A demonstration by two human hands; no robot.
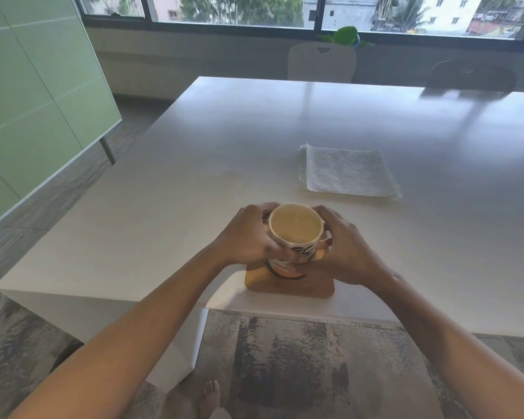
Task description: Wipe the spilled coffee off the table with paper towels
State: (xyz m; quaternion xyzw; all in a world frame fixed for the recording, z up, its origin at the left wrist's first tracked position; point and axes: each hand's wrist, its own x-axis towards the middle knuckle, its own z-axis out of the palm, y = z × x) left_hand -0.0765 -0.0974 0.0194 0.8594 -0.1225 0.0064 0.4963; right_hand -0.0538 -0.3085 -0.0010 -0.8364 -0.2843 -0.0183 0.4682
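A mug (295, 229) full of pale coffee stands over a wooden coaster (315, 287) near the front edge of the white table (254, 131). My left hand (245, 234) grips the mug from the left and my right hand (348, 249) grips it from the right, fingers curled round its sides. A folded stack of white paper towels (348, 172) lies flat on the table beyond the mug, to the right. A faint pale stain (224, 176) shows on the tabletop to the left of the towels.
Two chairs (321, 60) (472, 75) stand at the table's far side under a window, with a green plant (347, 34) on the sill. A green glass panel (37, 101) leans at the left. A patterned carpet (300, 364) lies below.
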